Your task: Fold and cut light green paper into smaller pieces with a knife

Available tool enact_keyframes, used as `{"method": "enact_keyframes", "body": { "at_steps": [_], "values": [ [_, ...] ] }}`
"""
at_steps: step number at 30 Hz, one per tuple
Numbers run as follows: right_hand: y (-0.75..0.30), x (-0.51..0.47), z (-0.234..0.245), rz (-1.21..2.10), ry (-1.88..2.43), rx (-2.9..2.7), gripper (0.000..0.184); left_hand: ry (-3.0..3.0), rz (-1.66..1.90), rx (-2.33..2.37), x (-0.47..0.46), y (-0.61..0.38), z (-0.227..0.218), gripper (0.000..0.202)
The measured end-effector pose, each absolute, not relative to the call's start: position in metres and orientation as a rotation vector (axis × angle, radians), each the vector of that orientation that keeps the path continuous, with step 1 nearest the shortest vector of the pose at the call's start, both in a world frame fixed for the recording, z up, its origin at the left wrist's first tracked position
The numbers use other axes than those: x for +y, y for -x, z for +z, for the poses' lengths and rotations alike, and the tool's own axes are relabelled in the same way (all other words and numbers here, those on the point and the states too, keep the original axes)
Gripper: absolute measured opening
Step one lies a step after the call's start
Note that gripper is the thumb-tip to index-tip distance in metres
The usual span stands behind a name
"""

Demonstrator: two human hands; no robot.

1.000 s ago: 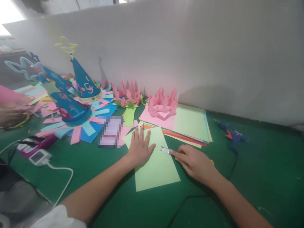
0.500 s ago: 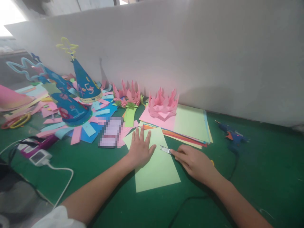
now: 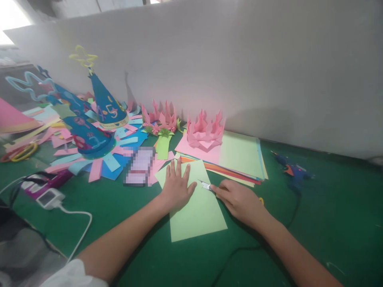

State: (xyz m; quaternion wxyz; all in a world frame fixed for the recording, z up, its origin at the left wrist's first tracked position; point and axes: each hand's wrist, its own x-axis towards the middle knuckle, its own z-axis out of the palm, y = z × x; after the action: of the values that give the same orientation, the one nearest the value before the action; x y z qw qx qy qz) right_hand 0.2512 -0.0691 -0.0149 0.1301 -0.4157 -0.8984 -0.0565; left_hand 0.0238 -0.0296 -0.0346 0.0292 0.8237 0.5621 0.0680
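Observation:
A light green sheet of paper [image 3: 199,215] lies at a slant on the green table before me. My left hand [image 3: 176,188] is flat on its upper left part, fingers spread. At the sheet's right edge, my right hand [image 3: 239,199] is closed around a utility knife [image 3: 206,185], the index finger stretched along it. The silver front end points left over the paper, close to my left thumb. I cannot tell whether the tip touches the sheet. Most of the handle is hidden in my palm; a bit of yellow shows behind the hand.
A pink paper crown [image 3: 205,131] sits on a stack of coloured paper [image 3: 242,155]. Left are another pink crown [image 3: 160,119], blue cone hats [image 3: 107,103], a blurred-out phone [image 3: 139,166] and a white charger [image 3: 50,198]. A blue glue gun [image 3: 295,172] lies right, its cord trailing.
My right hand has moved slightly left and up with the utility knife, bringing its tip further over the paper. My left hand and the sheet have stayed in place.

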Motion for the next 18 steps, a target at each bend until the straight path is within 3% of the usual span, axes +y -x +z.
{"method": "enact_keyframes", "body": {
  "at_steps": [18],
  "values": [
    [-0.236, -0.055, -0.018, -0.343, 1.197, -2.586, 0.027, -2.561, 0.236, 1.736, -0.030, -0.023, -0.038, 0.064]
  ]
}}
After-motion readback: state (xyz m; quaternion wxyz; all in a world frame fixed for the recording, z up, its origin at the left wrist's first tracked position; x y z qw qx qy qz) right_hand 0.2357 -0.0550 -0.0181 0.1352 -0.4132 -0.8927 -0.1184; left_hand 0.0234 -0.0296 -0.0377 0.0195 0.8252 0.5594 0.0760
